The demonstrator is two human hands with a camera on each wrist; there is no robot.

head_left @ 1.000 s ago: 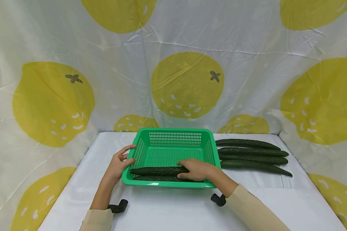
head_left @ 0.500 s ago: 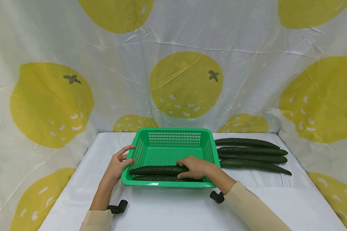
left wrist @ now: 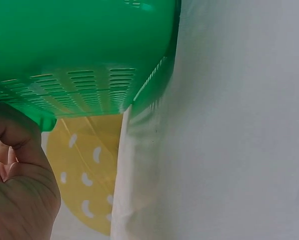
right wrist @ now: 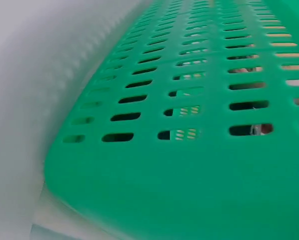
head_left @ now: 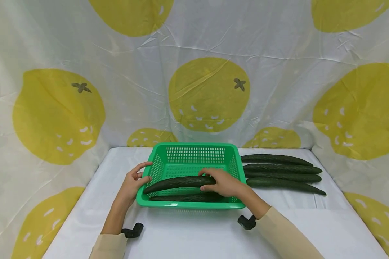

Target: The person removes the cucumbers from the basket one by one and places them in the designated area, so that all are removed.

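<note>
A green plastic basket [head_left: 194, 205] with slotted walls stands on the white-covered table. At its left rim is my left hand [head_left: 131, 185], thumb over the edge, gripping it; the left wrist view shows that hand [left wrist: 24, 180] beside the basket wall [left wrist: 84, 85]. Inside the basket, my right hand [head_left: 225, 183] grips the right end of a long dark green cucumber [head_left: 178, 182], whose left end lies by the front left corner. A second cucumber [head_left: 184, 198] lies along the front wall. In the right wrist view the basket's slotted side [right wrist: 189, 175] hides the right hand's grip.
Several more cucumbers [head_left: 282, 168] lie side by side on the table [head_left: 188, 233], right of the basket. Behind the table hangs a white curtain [head_left: 272, 90] with yellow fruit prints. A black wrist camera mount [head_left: 133, 230] sits by the left sleeve.
My right hand has raised the cucumber it grips and shifted it toward the back, widening the gap to the front cucumber. My left hand has stayed on the basket rim.
</note>
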